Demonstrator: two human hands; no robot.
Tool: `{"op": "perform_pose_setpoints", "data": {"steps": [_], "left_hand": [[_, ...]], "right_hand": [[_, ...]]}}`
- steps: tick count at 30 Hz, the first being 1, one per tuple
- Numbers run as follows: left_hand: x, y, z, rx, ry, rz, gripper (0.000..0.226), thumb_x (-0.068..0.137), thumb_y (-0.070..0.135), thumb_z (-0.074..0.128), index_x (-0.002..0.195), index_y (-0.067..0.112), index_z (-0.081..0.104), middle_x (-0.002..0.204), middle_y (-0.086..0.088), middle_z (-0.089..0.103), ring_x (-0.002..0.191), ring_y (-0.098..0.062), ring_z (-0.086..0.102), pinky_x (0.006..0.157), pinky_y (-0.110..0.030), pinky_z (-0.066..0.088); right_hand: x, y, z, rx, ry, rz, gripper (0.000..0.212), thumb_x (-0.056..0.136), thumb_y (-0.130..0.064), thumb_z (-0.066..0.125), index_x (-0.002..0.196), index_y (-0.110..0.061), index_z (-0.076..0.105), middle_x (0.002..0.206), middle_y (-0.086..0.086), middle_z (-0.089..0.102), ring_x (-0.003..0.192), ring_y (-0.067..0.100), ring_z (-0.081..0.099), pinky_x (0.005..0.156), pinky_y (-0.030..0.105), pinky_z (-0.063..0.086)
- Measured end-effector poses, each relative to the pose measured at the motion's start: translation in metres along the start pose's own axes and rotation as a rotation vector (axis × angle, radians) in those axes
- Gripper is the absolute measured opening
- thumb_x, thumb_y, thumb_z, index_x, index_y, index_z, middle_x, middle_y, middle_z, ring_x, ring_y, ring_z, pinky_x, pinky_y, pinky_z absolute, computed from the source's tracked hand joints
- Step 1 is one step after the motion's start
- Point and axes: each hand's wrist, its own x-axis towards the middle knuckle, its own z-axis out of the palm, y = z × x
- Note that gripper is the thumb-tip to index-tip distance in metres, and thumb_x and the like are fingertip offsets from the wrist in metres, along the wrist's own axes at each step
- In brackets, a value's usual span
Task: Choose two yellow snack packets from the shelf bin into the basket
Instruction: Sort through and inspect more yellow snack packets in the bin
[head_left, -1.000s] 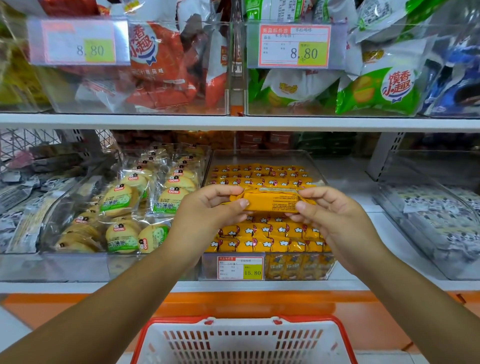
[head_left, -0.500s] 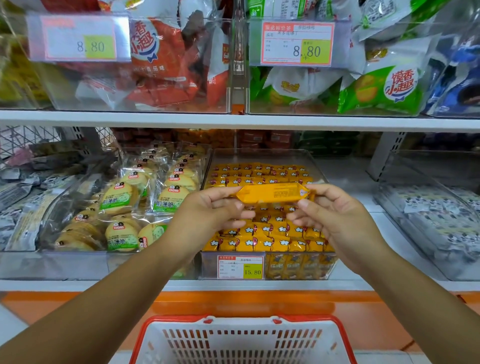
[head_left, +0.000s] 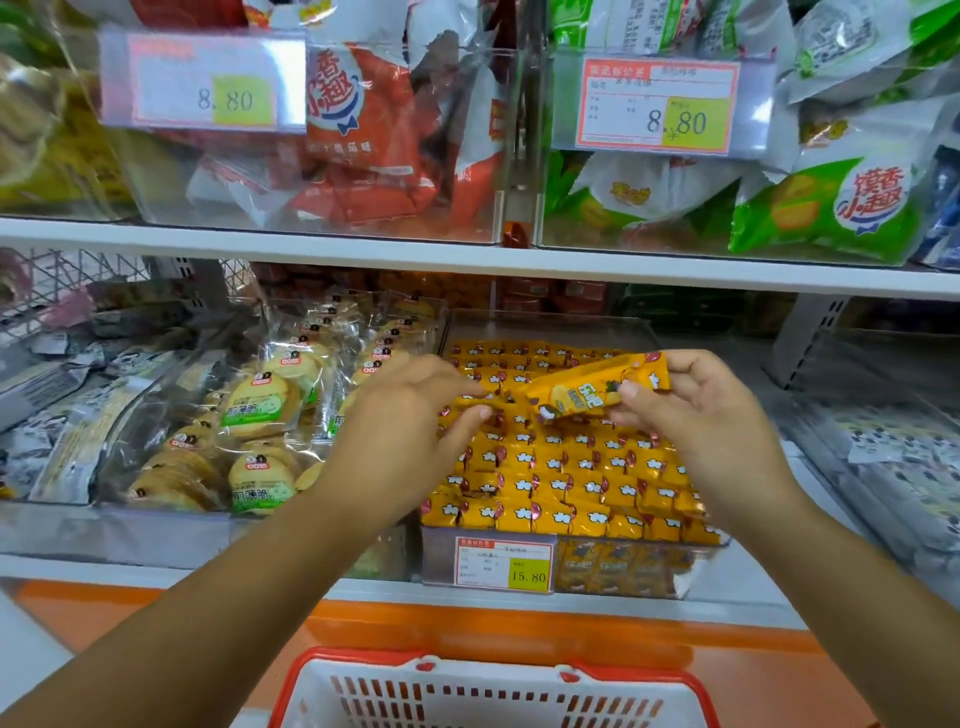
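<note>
Yellow snack packet (head_left: 597, 395) tilts above the shelf bin (head_left: 550, 325), pinched by the right hand (head_left: 711, 415); left hand (head_left: 410, 415) curls at binned packets, grip unclear.

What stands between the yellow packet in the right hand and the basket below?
Nothing visible blocks it. The yellow packet, pinched by the right hand, hangs over the shelf bin; the bin's front wall and shelf edge lie under it, so it must come toward the basket first.
</note>
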Motion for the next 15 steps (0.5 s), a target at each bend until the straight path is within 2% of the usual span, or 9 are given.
{"op": "perform_pose_setpoints", "data": {"steps": [2,4,5,7,8,10,12,14,15], "left_hand": [[0.003,-0.017,-0.006,0.101,0.007,-0.038,0.030,0.091,0.035,0.068,0.116,0.020,0.072,0.110,0.001,0.070,0.106,-0.019,0.054,0.090,-0.031,0.037],[0.003,-0.031,-0.007,0.125,-0.013,-0.060,0.032,0.091,0.035,0.068,0.117,0.017,0.072,0.111,-0.003,0.071,0.106,-0.024,0.056,0.091,-0.037,0.041],[0.001,-0.035,-0.006,0.133,-0.024,-0.056,0.032,0.092,0.037,0.065,0.115,0.016,0.073,0.110,-0.003,0.071,0.105,-0.024,0.057,0.091,-0.039,0.042],[0.000,-0.038,-0.006,0.145,-0.054,-0.048,0.039,0.093,0.044,0.053,0.113,0.017,0.074,0.110,0.000,0.071,0.104,-0.023,0.059,0.092,-0.042,0.045],[0.000,-0.039,-0.006,0.135,-0.063,-0.049,0.043,0.092,0.047,0.048,0.113,0.019,0.074,0.110,0.002,0.071,0.105,-0.022,0.059,0.092,-0.044,0.046],[0.000,-0.040,-0.006,0.097,-0.064,-0.061,0.047,0.090,0.050,0.044,0.112,0.020,0.074,0.110,0.005,0.070,0.105,-0.020,0.059,0.092,-0.044,0.046],[0.000,-0.042,-0.005,0.076,-0.055,-0.068,0.047,0.090,0.051,0.044,0.112,0.022,0.074,0.111,0.006,0.070,0.106,-0.018,0.058,0.093,-0.044,0.045],[0.001,-0.044,-0.004,0.070,-0.053,-0.067,0.047,0.089,0.051,0.045,0.113,0.023,0.073,0.112,0.007,0.070,0.107,-0.017,0.057,0.094,-0.044,0.045],[0.001,-0.045,-0.003,0.067,-0.052,-0.065,0.047,0.089,0.052,0.045,0.113,0.023,0.073,0.112,0.008,0.070,0.107,-0.017,0.057,0.094,-0.044,0.044]], "right_hand": [[0.022,-0.001,0.006,-0.105,-0.017,-0.044,0.018,0.089,-0.016,0.071,0.102,-0.023,0.061,0.094,-0.003,0.077,0.083,0.013,0.075,0.077,0.026,0.061],[0.044,0.000,0.019,-0.230,-0.061,-0.069,0.020,0.089,-0.018,0.072,0.098,-0.030,0.059,0.092,-0.002,0.075,0.083,0.012,0.073,0.082,0.031,0.060],[0.053,0.001,0.026,-0.312,-0.079,-0.092,0.020,0.089,-0.022,0.072,0.096,-0.033,0.058,0.091,-0.006,0.073,0.082,0.008,0.072,0.081,0.028,0.058],[0.071,0.003,0.038,-0.502,-0.125,-0.141,0.020,0.089,-0.030,0.072,0.096,-0.037,0.054,0.089,-0.017,0.066,0.077,-0.001,0.066,0.066,0.011,0.051],[0.079,0.005,0.042,-0.603,-0.172,-0.143,0.022,0.090,-0.033,0.071,0.099,-0.038,0.051,0.088,-0.021,0.062,0.072,-0.003,0.063,0.057,0.007,0.045],[0.092,0.009,0.049,-0.827,-0.314,-0.097,0.025,0.091,-0.041,0.068,0.104,-0.042,0.046,0.086,-0.023,0.055,0.066,0.000,0.059,0.049,0.015,0.041],[0.102,0.015,0.055,-0.997,-0.451,-0.037,0.025,0.091,-0.045,0.066,0.107,-0.042,0.047,0.085,-0.017,0.055,0.064,0.003,0.056,0.051,0.020,0.042],[0.108,0.025,0.062,-1.070,-0.534,-0.050,0.016,0.094,-0.042,0.063,0.108,-0.038,0.056,0.089,-0.015,0.056,0.064,0.001,0.053,0.052,0.014,0.040],[0.109,0.030,0.065,-1.094,-0.564,-0.085,0.014,0.096,-0.040,0.060,0.109,-0.033,0.062,0.095,-0.013,0.057,0.071,0.000,0.053,0.059,0.010,0.039]]}}
